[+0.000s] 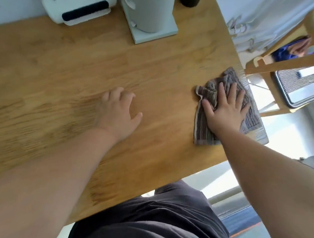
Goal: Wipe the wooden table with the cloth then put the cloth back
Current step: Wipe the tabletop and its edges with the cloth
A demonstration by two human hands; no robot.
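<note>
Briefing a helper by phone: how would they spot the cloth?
Start at the table and go to its right edge. The cloth lies there under the flat right hand. It is the only striped, crumpled fabric there.

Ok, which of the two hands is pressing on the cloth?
The right hand, fingers spread flat on the striped cloth at the table edge. The left hand rests on bare wood, apart from it.

2 hands [117, 113] [225, 111], 1 cloth [203, 131], 1 wd table [154, 73], 1 chair [281, 65], 2 appls [76, 9] [150, 10]
</note>
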